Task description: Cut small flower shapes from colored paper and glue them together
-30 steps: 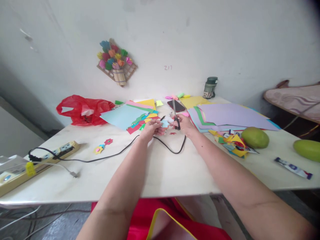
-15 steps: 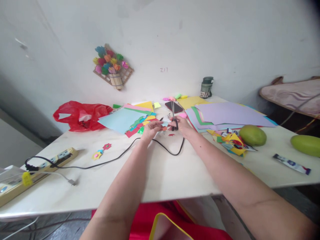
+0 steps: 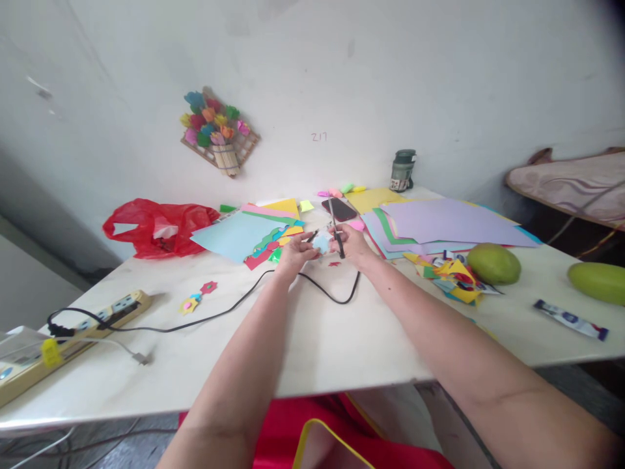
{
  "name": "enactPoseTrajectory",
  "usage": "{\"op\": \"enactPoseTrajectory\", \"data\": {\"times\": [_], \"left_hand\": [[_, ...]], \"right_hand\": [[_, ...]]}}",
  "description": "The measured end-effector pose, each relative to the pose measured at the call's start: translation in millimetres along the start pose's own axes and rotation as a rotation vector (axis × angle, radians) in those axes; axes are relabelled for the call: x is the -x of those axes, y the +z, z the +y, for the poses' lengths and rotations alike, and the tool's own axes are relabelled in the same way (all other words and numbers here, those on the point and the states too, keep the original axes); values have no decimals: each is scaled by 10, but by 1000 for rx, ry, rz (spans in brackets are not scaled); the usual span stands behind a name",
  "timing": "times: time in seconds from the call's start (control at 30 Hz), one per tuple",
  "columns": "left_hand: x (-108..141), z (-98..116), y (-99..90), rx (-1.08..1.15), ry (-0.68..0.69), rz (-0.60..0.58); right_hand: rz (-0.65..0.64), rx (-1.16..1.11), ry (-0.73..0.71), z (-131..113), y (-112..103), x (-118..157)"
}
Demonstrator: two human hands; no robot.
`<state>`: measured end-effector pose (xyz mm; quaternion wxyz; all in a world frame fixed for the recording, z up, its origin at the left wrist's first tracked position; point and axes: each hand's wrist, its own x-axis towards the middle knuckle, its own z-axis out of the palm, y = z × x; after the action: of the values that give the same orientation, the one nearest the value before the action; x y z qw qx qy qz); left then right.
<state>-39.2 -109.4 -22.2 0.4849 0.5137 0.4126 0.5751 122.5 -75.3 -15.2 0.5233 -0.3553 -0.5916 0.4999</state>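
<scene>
Between my hands is a small light-blue paper piece [image 3: 321, 242], pinched by the fingers of my left hand [image 3: 295, 253]. My right hand [image 3: 352, 243] is closed around a pair of scissors [image 3: 334, 228], whose blades point up and away from me. Its fingertips are close to the right edge of the blue piece; whether they touch it I cannot tell. A tiny red paper scrap [image 3: 334, 264] lies on the table just below my hands. Left of my left hand are cut colored paper pieces [image 3: 271, 245].
A black cable [image 3: 234, 305] runs from the power strip [image 3: 117, 312] past my hands. Colored sheets [image 3: 449, 221], paper scraps [image 3: 459, 277], green fruits [image 3: 493, 264] and a glue tube [image 3: 570, 319] lie right. A phone [image 3: 340, 209] is behind my hands; a red bag [image 3: 161, 225] sits left.
The light-blue paper has turned and now shows more of its face between my hands. The scissors have tilted, their tips shifting left. Both hands stay in about the same place.
</scene>
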Motion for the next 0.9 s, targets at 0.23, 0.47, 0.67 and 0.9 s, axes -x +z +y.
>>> {"op": "enactPoseTrajectory", "data": {"times": [0.23,0.47,0.67,0.9], "left_hand": [[-13,-49,-49,27,-100,-43],[0,-18,-58,165,-98,-20],[0,-22,-48,174,-97,-12],[-10,-43,-70,202,-102,16]], "right_hand": [[-79,-7,22,0,18,9],[-108,-16,131,-21,-45,22],[-259,71,165,-35,-57,66],[-335,128,155,-73,-67,101]]}}
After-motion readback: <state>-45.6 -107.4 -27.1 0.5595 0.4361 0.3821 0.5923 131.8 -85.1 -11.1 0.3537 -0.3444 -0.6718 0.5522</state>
